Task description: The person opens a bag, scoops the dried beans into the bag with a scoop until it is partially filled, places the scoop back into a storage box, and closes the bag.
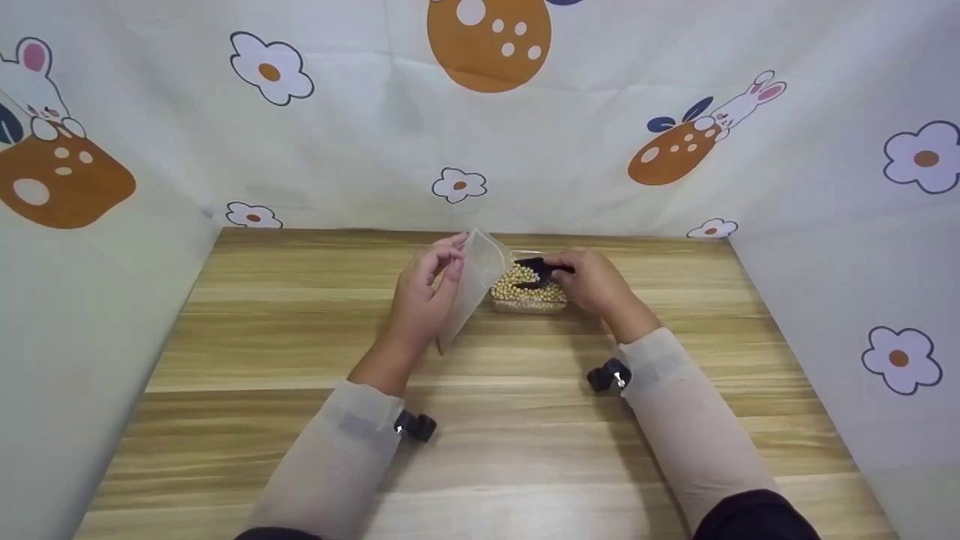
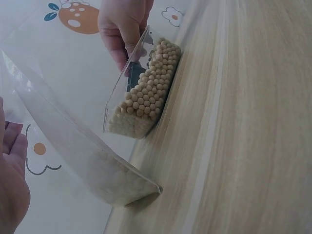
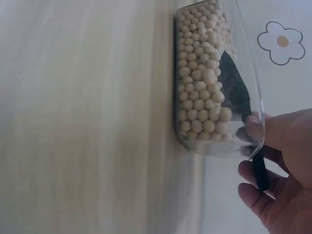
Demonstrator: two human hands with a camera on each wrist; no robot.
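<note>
A clear plastic box of round, pale yellow beans stands on the table. My right hand grips the handle of a small black scoop, whose blade lies among the beans inside the box. To the left of the box, my left hand holds a translucent pouch near its upper edge. In the left wrist view the pouch's lower end touches the table, and pale beans show dimly through its bottom. The left fingertips on the pouch are partly hidden in that view.
The wooden table reaches to a patterned cloth backdrop just behind the box. Cloth walls also stand at the left and right sides. A small black camera is strapped to the left wrist, and another black camera to the right.
</note>
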